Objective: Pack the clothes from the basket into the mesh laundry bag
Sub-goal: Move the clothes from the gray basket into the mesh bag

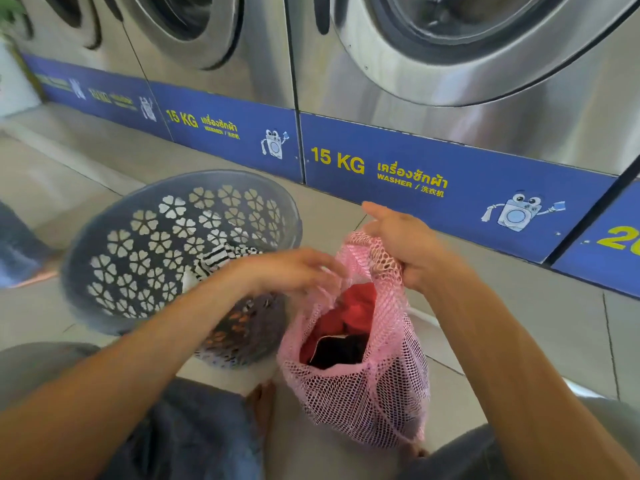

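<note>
Seen from above, two bare hands work at the mouth of a pink mesh laundry bag (360, 386) in front of a row of washing machines (450, 81).

Right hand (405, 247) is clenched on the bunched top edge of the bag and holds it up, index finger pointing away. Left hand (294, 271) is blurred at the near rim of the bag's opening; its fingers look loosely spread and touch the mesh, though whether they pinch it is unclear. Bag hangs between the person's knees, above the tiled floor (519, 323), mouth gaping. Inside lie a red garment (353, 306) and, below it, a black garment (339, 351). Just left, a tilted grey basket (114, 244) with flower-shaped holes holds a black-and-white striped cloth (214, 259).
</note>
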The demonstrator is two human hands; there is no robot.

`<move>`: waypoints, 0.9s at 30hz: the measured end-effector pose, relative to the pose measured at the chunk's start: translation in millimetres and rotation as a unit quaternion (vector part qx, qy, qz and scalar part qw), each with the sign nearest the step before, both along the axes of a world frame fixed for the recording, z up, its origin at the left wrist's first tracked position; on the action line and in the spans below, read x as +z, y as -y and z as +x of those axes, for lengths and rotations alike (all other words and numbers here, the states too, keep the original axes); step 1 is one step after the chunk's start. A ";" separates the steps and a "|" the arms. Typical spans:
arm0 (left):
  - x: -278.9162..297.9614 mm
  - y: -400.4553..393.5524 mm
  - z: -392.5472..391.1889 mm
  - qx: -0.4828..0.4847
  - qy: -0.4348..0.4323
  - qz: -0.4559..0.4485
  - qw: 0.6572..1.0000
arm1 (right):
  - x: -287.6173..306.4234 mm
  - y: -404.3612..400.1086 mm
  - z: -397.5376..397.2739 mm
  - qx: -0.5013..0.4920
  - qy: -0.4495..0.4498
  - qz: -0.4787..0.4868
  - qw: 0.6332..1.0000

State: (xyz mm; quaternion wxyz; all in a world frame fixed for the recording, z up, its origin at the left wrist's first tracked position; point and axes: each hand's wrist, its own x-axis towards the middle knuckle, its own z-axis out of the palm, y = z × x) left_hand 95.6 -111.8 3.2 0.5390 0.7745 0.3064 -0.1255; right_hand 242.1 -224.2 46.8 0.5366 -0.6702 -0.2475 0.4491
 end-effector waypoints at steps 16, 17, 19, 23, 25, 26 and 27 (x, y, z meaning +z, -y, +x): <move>-19.1 -142.2 -45.0 0.052 -0.110 0.237 0.964 | -40.6 -70.9 -41.8 0.132 0.160 -0.059 0.976; -28.1 -152.5 -40.3 0.036 -0.135 0.261 0.955 | -45.3 -76.0 -42.5 0.141 0.161 -0.059 0.975; -49.4 -173.5 -29.4 0.001 -0.190 0.323 0.927 | -56.3 -85.7 -43.9 0.167 0.186 -0.060 0.966; -105.8 -212.8 -14.4 -0.067 -0.280 0.354 0.890 | -75.4 -96.8 -46.0 0.186 0.274 -0.058 0.942; -136.1 -228.9 -12.7 -0.095 -0.351 0.350 0.863 | -78.7 -98.3 -43.6 0.192 0.300 -0.072 0.932; -149.7 -235.5 -11.8 -0.114 -0.396 0.339 0.846 | -79.0 -98.2 -41.7 0.196 0.319 -0.079 0.924; -163.5 -240.5 -11.0 -0.131 -0.434 0.326 0.829 | -78.9 -98.5 -39.8 0.199 0.338 -0.084 0.916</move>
